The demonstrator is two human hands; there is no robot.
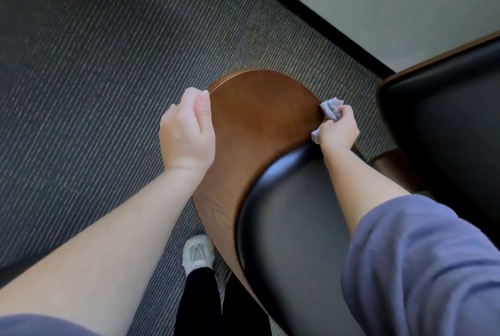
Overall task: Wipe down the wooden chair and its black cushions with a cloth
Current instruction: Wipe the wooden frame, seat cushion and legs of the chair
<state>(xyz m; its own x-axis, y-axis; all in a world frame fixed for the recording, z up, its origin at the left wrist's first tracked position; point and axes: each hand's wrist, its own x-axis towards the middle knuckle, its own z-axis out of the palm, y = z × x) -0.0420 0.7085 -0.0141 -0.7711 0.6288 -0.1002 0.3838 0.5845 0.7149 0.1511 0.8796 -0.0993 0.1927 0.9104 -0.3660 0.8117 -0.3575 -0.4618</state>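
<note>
I look down over the wooden chair (259,119), whose rounded brown panel curves away from me. A black cushion (295,227) sits against its near side, and a second black cushion (446,124) lies at the right. My left hand (188,130) grips the left edge of the wooden panel, fingers wrapped around it. My right hand (339,127) holds a bunched grey cloth (330,111) pressed against the panel's right edge.
Dark striped carpet (108,78) covers the floor around the chair. A pale wall with a black baseboard (311,11) runs diagonally at the upper right. My white shoe (197,253) and dark trouser leg stand just left of the chair base.
</note>
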